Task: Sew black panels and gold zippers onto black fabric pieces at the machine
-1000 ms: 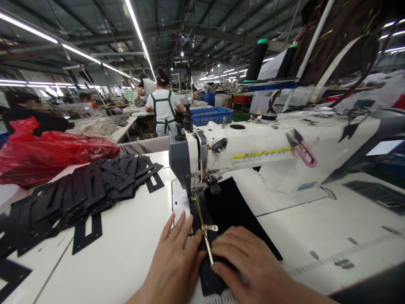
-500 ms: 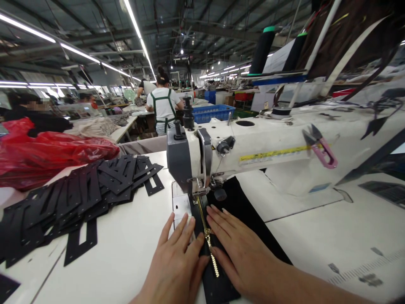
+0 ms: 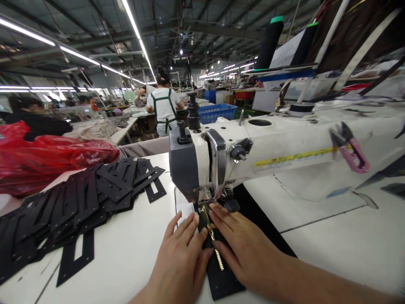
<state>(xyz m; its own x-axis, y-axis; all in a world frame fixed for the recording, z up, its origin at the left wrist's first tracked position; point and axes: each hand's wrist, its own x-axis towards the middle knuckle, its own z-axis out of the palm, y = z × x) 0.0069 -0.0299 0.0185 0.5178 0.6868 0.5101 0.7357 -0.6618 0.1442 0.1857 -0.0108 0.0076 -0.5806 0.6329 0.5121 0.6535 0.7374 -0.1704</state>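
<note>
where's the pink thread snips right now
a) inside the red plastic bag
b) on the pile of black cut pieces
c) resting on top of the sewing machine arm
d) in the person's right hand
c: the pink thread snips lie on the white sewing machine arm, far from both hands, which press flat on the black piece either side of the zipper.

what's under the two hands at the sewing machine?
Both the left hand and right hand press flat on a black fabric piece, either side of its gold zipper. The fabric beneath the palms is covered.
</note>
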